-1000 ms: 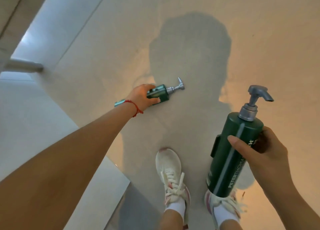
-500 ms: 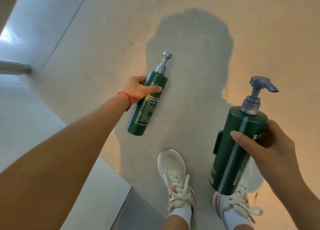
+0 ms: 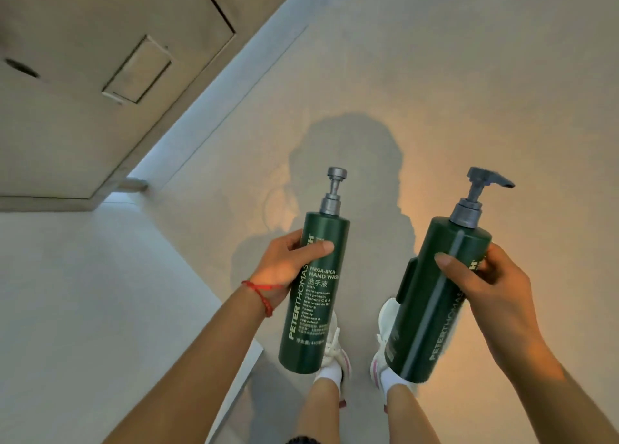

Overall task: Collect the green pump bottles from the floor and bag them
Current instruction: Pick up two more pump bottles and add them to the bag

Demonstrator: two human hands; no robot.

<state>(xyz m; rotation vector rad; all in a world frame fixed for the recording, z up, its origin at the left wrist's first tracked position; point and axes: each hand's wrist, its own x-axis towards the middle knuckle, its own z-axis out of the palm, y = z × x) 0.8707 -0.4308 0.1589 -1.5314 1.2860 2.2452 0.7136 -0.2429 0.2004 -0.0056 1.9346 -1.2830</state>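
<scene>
I hold two dark green pump bottles upright in front of me, above the floor. My left hand [image 3: 288, 266] grips the left bottle [image 3: 315, 313] round its upper half, thumb across the front; its white label faces me and its grey pump points up. My right hand [image 3: 485, 286] grips the right bottle [image 3: 428, 309] from the right side, thumb across the front. That bottle leans slightly right, and its grey pump spout points right. No bag is in view.
Below are my two feet in white sneakers [image 3: 335, 350] on a pale beige floor [image 3: 435, 92], with my shadow ahead. A white raised ledge [image 3: 83, 293] fills the lower left. A beige wall with a recessed panel [image 3: 137, 70] stands at the upper left.
My left hand has lifted the left bottle off the floor and brought it upright, close beside the right one. The view has risen and both hands are nearer.
</scene>
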